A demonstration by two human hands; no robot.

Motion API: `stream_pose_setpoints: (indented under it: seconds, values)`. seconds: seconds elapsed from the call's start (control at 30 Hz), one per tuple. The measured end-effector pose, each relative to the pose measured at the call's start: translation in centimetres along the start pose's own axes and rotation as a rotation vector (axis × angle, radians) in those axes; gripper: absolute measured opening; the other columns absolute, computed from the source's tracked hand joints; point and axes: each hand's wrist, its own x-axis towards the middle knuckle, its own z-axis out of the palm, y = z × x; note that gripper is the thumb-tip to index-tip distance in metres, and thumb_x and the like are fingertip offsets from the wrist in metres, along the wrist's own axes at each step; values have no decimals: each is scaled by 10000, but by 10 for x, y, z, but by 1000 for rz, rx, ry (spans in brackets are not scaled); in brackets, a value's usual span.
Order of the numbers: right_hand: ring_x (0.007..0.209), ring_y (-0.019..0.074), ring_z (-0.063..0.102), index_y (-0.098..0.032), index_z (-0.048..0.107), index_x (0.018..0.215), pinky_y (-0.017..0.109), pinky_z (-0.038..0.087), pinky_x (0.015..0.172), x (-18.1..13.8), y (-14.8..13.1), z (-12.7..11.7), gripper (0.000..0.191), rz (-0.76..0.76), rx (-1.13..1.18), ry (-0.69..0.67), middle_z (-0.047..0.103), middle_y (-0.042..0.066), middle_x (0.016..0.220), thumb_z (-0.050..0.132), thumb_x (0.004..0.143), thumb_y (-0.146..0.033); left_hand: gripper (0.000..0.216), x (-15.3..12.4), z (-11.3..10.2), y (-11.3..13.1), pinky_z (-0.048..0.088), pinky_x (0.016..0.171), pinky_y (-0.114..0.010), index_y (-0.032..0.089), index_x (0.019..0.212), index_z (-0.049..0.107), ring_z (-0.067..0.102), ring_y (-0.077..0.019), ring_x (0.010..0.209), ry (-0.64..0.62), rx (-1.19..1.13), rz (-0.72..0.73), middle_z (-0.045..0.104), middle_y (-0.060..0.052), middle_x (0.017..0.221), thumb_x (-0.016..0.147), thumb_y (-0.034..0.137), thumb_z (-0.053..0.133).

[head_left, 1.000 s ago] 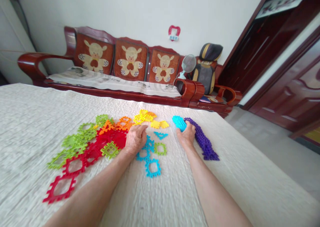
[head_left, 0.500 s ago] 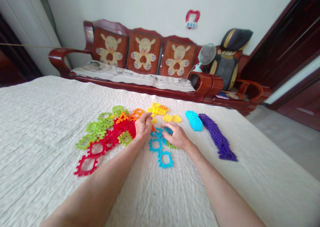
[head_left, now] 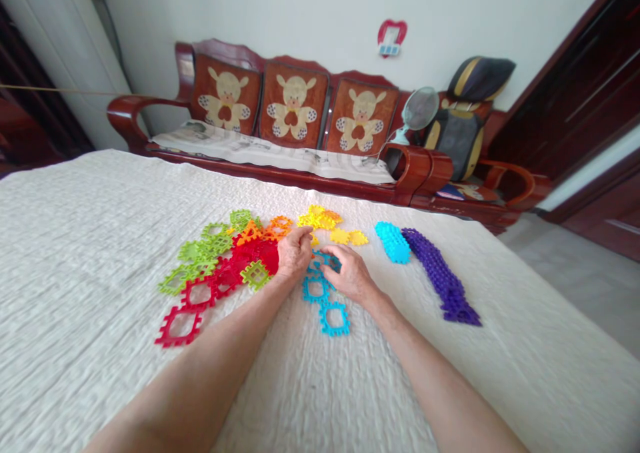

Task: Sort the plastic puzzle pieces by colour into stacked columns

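Observation:
My left hand (head_left: 295, 253) is closed beside the red interlocking pieces (head_left: 255, 254), its fingers pressed together near the yellow pieces; whatever it may hold is hidden. My right hand (head_left: 352, 273) hovers or rests over the light blue interlocking pieces (head_left: 334, 319), thumb and forefinger apart; contact is hard to tell. A green square piece (head_left: 256, 275) lies on the red ones, by my left wrist. Just beyond my hands lie yellow pieces (head_left: 320, 218) and orange pieces (head_left: 250, 233).
Lime green pieces (head_left: 200, 253) spread at the left. A light blue stack (head_left: 393, 242) and a long purple stack (head_left: 443, 280) lie to the right on the white quilted cover (head_left: 150, 193). Behind stand a wooden sofa (head_left: 130, 113) and a small fan (head_left: 421, 108).
My right hand has shifted slightly, and the green piece seen under it before is out of sight. My left hand keeps almost the same place. The whole view has moved slightly.

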Motion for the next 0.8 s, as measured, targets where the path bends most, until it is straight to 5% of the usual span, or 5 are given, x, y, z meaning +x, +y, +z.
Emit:
stream_pose_setpoints:
  seconds: [0.13, 0.3, 0.5, 0.8]
  values:
    - [767, 164, 624, -210, 636, 980, 319, 507, 761, 2, 6, -2, 226, 79, 134, 144, 685, 45, 934, 553, 772, -182, 259, -3, -1, 4, 508, 766, -260, 183, 917, 744, 670, -162, 770, -88, 51, 82, 742, -41, 840, 829, 234, 505]
    - [793, 174, 633, -215, 635, 974, 319, 525, 749, 4, 11, -5, 220, 191, 268, 236, 685, 49, 948, 541, 779, -254, 283, -6, -5, 9, 478, 708, -235, 184, 799, 735, 649, -148, 734, -183, 31, 170, 721, -22, 764, 856, 300, 484]
    - [824, 182, 635, -207, 613, 961, 333, 525, 784, 7, 16, -6, 226, 302, 392, 310, 677, 54, 944, 561, 769, -314, 249, -6, -5, 9, 478, 726, -244, 202, 886, 739, 664, -164, 782, -248, 16, 195, 735, -23, 837, 839, 301, 515]
    - [839, 167, 646, -219, 584, 1066, 314, 537, 770, 6, 1, -8, 372, 314, 647, 114, 681, 37, 1028, 664, 723, -339, 264, -4, -1, 3, 481, 733, -243, 199, 915, 730, 660, -156, 784, -362, 47, 290, 735, -34, 867, 859, 237, 475]
